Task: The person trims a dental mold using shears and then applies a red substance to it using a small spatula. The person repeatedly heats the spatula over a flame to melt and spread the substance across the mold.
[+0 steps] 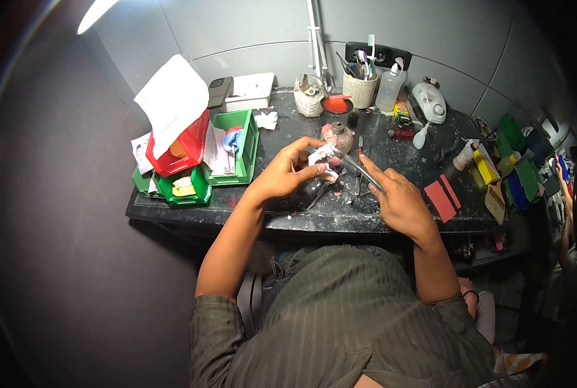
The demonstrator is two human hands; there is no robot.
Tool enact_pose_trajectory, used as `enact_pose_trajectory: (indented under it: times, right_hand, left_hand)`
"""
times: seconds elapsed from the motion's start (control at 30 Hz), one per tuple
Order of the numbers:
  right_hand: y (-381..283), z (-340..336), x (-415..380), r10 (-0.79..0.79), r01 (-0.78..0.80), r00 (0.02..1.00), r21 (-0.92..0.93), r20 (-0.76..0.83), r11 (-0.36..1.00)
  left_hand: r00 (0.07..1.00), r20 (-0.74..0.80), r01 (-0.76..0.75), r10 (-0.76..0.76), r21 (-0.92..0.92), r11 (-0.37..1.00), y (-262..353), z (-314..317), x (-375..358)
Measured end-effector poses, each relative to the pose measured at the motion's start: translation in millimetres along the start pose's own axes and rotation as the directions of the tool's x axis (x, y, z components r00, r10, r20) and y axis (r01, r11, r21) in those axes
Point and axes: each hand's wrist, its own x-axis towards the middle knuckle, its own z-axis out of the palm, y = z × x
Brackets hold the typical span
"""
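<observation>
My left hand (pixel 279 174) is closed around a small white plaster dental cast (pixel 322 155), its fingers and thumb gripping the sides. My right hand (pixel 401 205) holds a slim metal carving tool (pixel 365 172), its far end reaching the cast; the tip is too small to make out. Just behind the cast stands a glass spirit burner (pixel 340 137) with pinkish contents. Beneath and between the hands, another thin hand tool (pixel 358 184) lies on the dark bench amid white and pink scraps.
Red bin (pixel 198 145) and green bin (pixel 248 155) stand at left with papers. Behind are a phone (pixel 220 92), white tray (pixel 250 90), brush cup (pixel 359 90) and clear bottle (pixel 389 87). Pink wax sheets (pixel 440 202) lie right; another person's arm (pixel 566 200) shows far right.
</observation>
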Motion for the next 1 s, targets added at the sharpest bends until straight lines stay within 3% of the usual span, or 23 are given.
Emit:
enact_pose_trajectory:
  times: [0.1, 0.17, 0.27, 0.33, 0.4, 0.53, 0.63, 0.8, 1.0]
  right_hand:
    - [6.0, 3.7, 0.7, -0.018, 0.018, 1.000, 0.002, -0.022, 1.000]
    - [6.0, 1.1, 0.5, -0.012, 0.012, 1.000, 0.006, -0.009, 1.000]
    - [8.7, 0.1, 0.7, -0.024, 0.024, 1.000, 0.022, -0.014, 0.999]
    - [14.6, 4.5, 2.1, -0.039, 0.040, 0.999, 0.033, -0.035, 0.999]
    - [23.2, 15.4, 6.2, -0.154, 0.182, 0.977, 0.202, -0.144, 0.962]
    - [22.3, 16.2, 6.8, -0.126, 0.153, 0.984, 0.237, -0.126, 0.959]
    - [21.6, 16.4, 6.1, -0.116, 0.139, 0.987, 0.234, -0.112, 0.962]
    - [4.5, 2.4, -0.1, 0.039, -0.039, 0.998, 0.001, -0.045, 0.999]
    - [4.6, 6.9, -0.7, 0.014, -0.014, 0.998, 0.004, -0.054, 1.000]
  left_hand:
    - [1.000, -0.008, 0.009, -0.008, 0.104, 0.995, -2.8, -1.1, 0.3]
    - [0.995, -0.079, -0.026, 0.052, 0.305, 0.952, -19.9, -6.6, -1.0]
    - [0.995, -0.091, -0.008, 0.044, 0.363, 0.932, -21.4, -8.5, 0.2]
    - [0.993, -0.110, -0.001, 0.041, 0.345, 0.939, -18.8, -4.6, 2.0]
    - [0.991, -0.129, 0.005, 0.040, 0.329, 0.944, -12.8, -1.1, 3.1]
    - [0.983, -0.178, 0.027, 0.052, 0.412, 0.911, -14.1, -1.9, 3.7]
    - [0.974, -0.207, 0.019, 0.087, 0.461, 0.887, -11.8, -0.6, 3.1]
    - [0.959, -0.266, 0.016, 0.097, 0.392, 0.920, -15.9, -2.6, 3.8]
    - [0.952, -0.269, -0.013, 0.143, 0.434, 0.901, -18.5, -2.0, 3.9]
